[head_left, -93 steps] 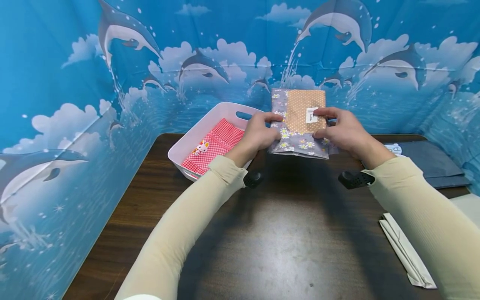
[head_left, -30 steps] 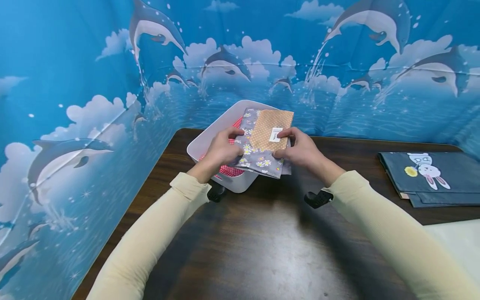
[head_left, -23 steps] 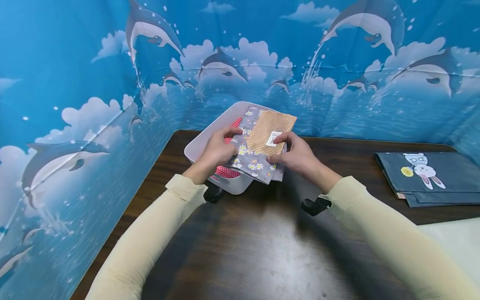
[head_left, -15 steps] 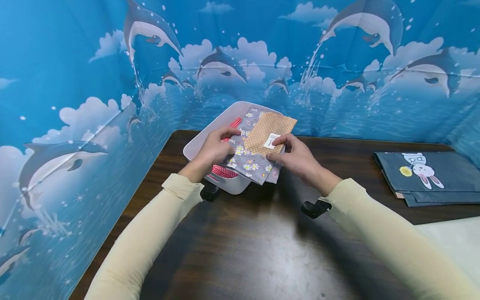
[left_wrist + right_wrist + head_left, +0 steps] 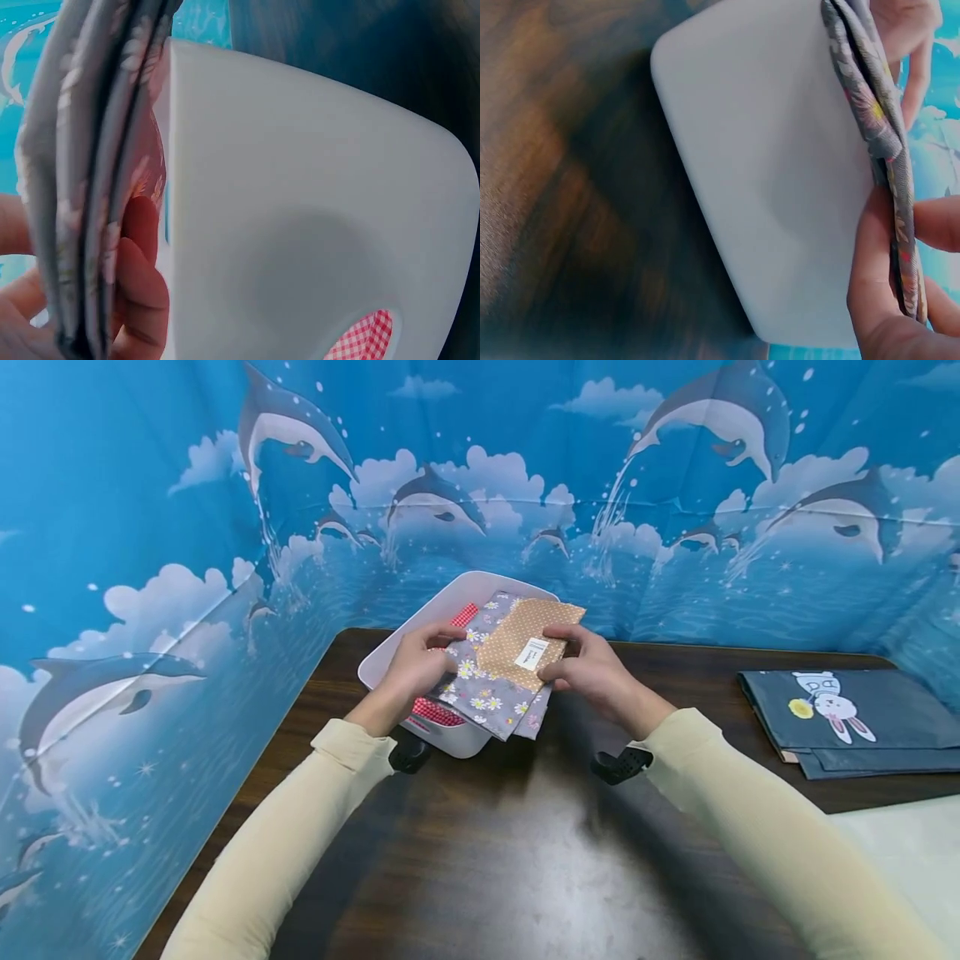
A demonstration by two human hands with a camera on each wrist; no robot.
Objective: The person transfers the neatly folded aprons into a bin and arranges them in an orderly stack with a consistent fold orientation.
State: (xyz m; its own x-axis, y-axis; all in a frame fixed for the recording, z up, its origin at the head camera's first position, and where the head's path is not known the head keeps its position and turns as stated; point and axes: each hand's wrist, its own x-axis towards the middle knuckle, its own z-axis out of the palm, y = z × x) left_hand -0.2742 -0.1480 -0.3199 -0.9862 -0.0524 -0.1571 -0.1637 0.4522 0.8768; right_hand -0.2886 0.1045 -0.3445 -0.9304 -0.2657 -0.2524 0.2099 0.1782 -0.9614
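A folded grey daisy-print cloth (image 5: 487,697) with a tan dotted patch (image 5: 517,631) and white label (image 5: 532,653) is held tilted over a white plastic basket (image 5: 465,745). My left hand (image 5: 412,675) pinches its left edge. At the right edge my right hand (image 5: 592,672) grips it between thumb and fingers. Several folded layers of the cloth (image 5: 82,187) show edge-on in the left wrist view, with fingers on both faces. A red-and-white checked cloth (image 5: 438,713) lies in the basket, mostly hidden beneath the daisy-print cloth.
A folded dark cloth (image 5: 892,714) with a white rabbit picture lies on the brown table (image 5: 510,860) at the right. Something pale and flat (image 5: 907,835) is at the right edge, partly behind my sleeve. A dolphin-print curtain (image 5: 480,493) stands behind the table.
Both hands have brought the daisy-print cloth left and down from beside the basket to over it, covering most of the checked cloth. In the last second it has tilted further, both hands still holding it.
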